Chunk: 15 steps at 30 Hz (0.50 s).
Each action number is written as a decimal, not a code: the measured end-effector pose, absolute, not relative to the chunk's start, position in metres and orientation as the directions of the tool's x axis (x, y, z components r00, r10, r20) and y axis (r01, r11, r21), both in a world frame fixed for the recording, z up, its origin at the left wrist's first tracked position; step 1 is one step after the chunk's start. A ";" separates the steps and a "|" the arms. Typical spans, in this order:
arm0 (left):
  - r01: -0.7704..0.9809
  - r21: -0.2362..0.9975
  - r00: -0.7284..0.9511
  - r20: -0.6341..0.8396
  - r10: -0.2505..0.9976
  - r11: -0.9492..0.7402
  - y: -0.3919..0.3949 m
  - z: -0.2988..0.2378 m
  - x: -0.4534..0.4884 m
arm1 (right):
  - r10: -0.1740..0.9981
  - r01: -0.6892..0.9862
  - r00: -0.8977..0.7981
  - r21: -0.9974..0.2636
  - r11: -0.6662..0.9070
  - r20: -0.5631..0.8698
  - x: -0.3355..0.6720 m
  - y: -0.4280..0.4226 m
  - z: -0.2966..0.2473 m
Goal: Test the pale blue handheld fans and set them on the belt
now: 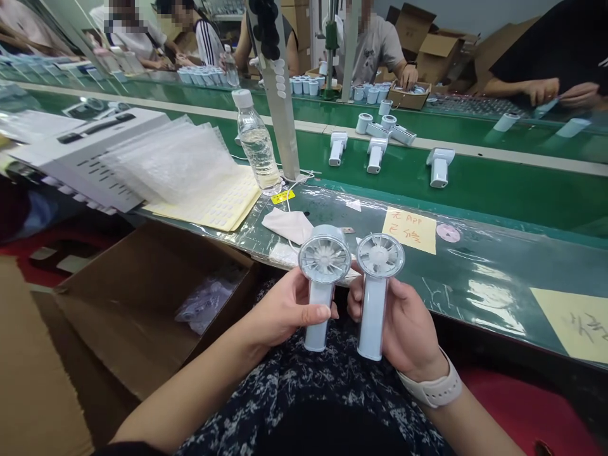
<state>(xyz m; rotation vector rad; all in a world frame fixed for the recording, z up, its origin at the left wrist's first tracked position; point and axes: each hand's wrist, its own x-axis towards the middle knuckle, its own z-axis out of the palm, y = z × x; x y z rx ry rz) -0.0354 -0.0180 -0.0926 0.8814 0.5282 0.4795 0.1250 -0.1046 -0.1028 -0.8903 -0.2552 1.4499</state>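
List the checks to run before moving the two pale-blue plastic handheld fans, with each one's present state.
1. Left fan held in the left hand: ok.
2. Right fan held in the right hand: ok.
3. Fan handles apart from each other: ok.
4. Fan blades free of damage: cannot tell.
5. Clear plastic water bottle closed by its white cap: ok.
6. Shiny green bench free of loose paper: not ok; a yellow sheet with orange-red handwriting lies there.
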 end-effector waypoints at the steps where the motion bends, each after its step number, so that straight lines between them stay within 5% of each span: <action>1: -0.183 0.824 0.759 -0.228 0.609 0.537 -0.018 -0.094 -0.035 | 0.931 -0.744 0.143 -0.657 -0.122 -0.335 0.125 -0.104 -0.102; 15: -0.314 0.680 0.756 -0.243 0.608 0.662 -0.015 -0.098 -0.031 | 0.939 -0.732 0.218 -0.681 -0.025 -0.268 0.131 -0.108 -0.105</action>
